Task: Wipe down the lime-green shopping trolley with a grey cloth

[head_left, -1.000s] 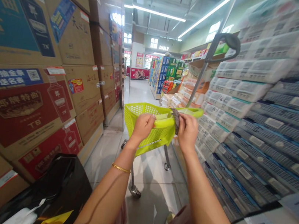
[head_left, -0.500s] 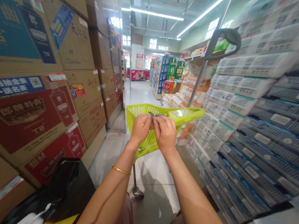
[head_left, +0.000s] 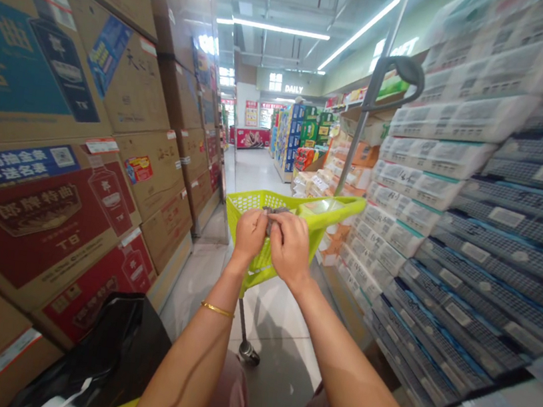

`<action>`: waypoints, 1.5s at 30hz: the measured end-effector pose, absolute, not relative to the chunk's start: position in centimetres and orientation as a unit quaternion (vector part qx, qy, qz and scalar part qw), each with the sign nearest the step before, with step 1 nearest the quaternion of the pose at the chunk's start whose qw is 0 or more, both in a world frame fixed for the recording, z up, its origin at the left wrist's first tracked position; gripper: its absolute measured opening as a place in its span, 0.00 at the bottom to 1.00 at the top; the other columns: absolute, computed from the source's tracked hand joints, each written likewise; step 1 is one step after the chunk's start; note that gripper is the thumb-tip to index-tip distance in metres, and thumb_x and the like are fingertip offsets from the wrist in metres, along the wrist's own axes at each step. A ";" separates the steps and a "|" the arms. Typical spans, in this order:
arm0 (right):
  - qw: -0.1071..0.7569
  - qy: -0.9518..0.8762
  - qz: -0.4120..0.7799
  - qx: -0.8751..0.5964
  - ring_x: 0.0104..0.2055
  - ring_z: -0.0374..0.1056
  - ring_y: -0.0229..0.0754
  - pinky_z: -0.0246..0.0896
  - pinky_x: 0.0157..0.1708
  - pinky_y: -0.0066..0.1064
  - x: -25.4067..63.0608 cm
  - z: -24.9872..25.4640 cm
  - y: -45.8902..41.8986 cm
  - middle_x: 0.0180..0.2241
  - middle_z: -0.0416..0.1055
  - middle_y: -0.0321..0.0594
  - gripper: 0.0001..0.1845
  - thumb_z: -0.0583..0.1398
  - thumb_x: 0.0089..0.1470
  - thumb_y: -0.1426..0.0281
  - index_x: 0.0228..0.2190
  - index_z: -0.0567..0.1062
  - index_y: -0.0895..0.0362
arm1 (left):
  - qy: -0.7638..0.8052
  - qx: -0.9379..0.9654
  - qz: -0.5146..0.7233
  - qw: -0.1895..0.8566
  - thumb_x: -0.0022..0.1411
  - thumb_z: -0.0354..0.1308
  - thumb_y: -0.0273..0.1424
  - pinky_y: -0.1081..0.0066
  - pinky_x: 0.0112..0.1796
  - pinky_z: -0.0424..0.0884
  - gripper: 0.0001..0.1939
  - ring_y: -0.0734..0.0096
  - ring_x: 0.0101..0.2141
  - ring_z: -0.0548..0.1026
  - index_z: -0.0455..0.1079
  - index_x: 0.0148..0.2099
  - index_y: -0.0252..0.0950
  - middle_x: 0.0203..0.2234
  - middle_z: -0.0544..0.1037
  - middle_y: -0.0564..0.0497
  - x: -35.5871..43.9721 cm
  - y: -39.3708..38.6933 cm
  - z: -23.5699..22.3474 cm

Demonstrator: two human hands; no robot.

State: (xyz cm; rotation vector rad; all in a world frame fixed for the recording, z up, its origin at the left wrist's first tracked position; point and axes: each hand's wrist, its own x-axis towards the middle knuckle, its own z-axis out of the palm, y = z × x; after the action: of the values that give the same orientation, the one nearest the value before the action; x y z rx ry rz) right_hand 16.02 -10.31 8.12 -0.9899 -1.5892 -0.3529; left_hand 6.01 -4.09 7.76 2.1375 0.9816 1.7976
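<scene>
Both hands meet above a lime-green shopping cart basket (head_left: 265, 197). My left hand (head_left: 250, 233) is closed, its thumb and fingers pinching a small, crumpled dark grey piece that looks like cloth (head_left: 278, 211). The fingers of my right hand (head_left: 291, 248) are closed on the same grey piece from the other side. Much of it is hidden behind my fingers, so its kind is unclear. A gold bangle (head_left: 217, 308) circles my left wrist.
Stacked cartons (head_left: 22, 215) line the left side. White paper packs (head_left: 424, 154) and dark checked packs (head_left: 486, 260) rise on the right. The cart's caster (head_left: 249, 353) rests on the tiled floor. A black bag (head_left: 121, 337) lies low at left. A pole with a grey handle (head_left: 367, 99) stands behind the basket.
Both hands have shifted slightly left and tilted together, and more of the grey piece shows over my fingers. The basket sits slightly further left in view.
</scene>
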 end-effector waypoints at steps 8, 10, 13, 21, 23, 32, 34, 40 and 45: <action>0.533 -0.742 -0.096 -0.396 0.48 0.63 0.46 0.56 0.51 0.42 17.9 8.4 -9.5 0.43 0.69 0.46 0.18 0.47 0.54 0.76 0.43 0.69 0.57 | 0.332 0.732 0.582 0.124 0.63 0.44 0.34 0.71 0.29 0.58 0.19 0.73 0.25 0.63 0.53 0.19 0.38 0.18 0.61 0.55 4.3 -3.2 8.2; 0.546 -0.729 -0.074 -0.406 0.49 0.63 0.45 0.57 0.51 0.42 18.5 9.0 -9.6 0.44 0.69 0.46 0.17 0.48 0.54 0.74 0.44 0.68 0.56 | 0.338 0.733 0.575 0.134 0.62 0.45 0.34 0.71 0.30 0.58 0.18 0.73 0.25 0.63 0.53 0.19 0.38 0.18 0.61 0.55 4.0 -3.0 8.3; 0.577 -0.704 -0.025 -0.413 0.49 0.64 0.45 0.58 0.51 0.41 18.8 10.3 -9.9 0.45 0.69 0.44 0.16 0.51 0.55 0.71 0.47 0.66 0.55 | 0.344 0.738 0.562 0.145 0.61 0.45 0.34 0.71 0.30 0.57 0.18 0.73 0.25 0.63 0.54 0.19 0.37 0.18 0.61 0.55 3.7 -2.8 8.5; 0.481 -0.779 -0.079 -0.394 0.44 0.64 0.43 0.59 0.48 0.39 17.8 12.2 -8.3 0.37 0.69 0.41 0.09 0.52 0.59 0.64 0.34 0.70 0.54 | 0.354 0.751 0.535 0.156 0.58 0.44 0.33 0.73 0.30 0.57 0.16 0.74 0.25 0.61 0.50 0.19 0.37 0.18 0.59 0.56 2.9 -2.7 8.9; 0.429 -0.804 -0.100 -0.400 0.47 0.62 0.45 0.57 0.50 0.44 17.9 12.2 -8.0 0.36 0.69 0.41 0.10 0.53 0.59 0.63 0.33 0.70 0.54 | 0.346 0.757 0.529 0.165 0.57 0.44 0.33 0.73 0.30 0.57 0.16 0.74 0.25 0.61 0.49 0.19 0.37 0.18 0.59 0.56 2.5 -2.6 9.1; 0.397 -0.851 -0.053 -0.339 0.48 0.63 0.45 0.60 0.49 0.44 16.9 11.7 -7.4 0.45 0.67 0.49 0.11 0.54 0.57 0.68 0.42 0.66 0.58 | 0.389 0.807 0.419 0.148 0.57 0.44 0.30 0.73 0.29 0.60 0.14 0.72 0.25 0.63 0.52 0.20 0.38 0.18 0.62 0.55 0.3 -2.4 11.2; 0.408 -0.844 -0.075 -0.340 0.48 0.63 0.46 0.60 0.49 0.45 16.2 11.1 -7.2 0.44 0.68 0.50 0.14 0.52 0.58 0.68 0.45 0.65 0.59 | 0.431 0.805 0.403 0.063 0.56 0.45 0.27 0.71 0.31 0.61 0.13 0.70 0.28 0.66 0.54 0.20 0.38 0.19 0.65 0.53 0.6 -2.9 11.9; 0.437 -0.805 -0.151 -0.373 0.51 0.61 0.48 0.59 0.50 0.47 15.1 9.6 -6.7 0.47 0.67 0.54 0.17 0.48 0.59 0.71 0.47 0.67 0.62 | 0.513 0.778 0.362 -0.006 0.60 0.43 0.26 0.69 0.32 0.61 0.15 0.65 0.29 0.70 0.62 0.23 0.38 0.23 0.72 0.47 2.3 -3.6 11.9; 0.405 -0.808 -0.168 -0.394 0.48 0.64 0.48 0.61 0.48 0.46 16.5 9.9 -6.0 0.44 0.69 0.51 0.14 0.52 0.55 0.74 0.43 0.70 0.60 | 0.456 0.800 0.387 -0.050 0.63 0.42 0.28 0.68 0.34 0.61 0.17 0.66 0.30 0.70 0.60 0.22 0.37 0.23 0.72 0.47 2.7 -2.9 10.4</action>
State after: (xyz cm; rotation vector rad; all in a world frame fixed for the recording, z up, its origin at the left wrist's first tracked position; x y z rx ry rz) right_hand 16.52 -6.05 9.92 -0.9952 -2.0389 -0.4240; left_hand 2.68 -2.91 10.43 2.5967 1.4793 1.2552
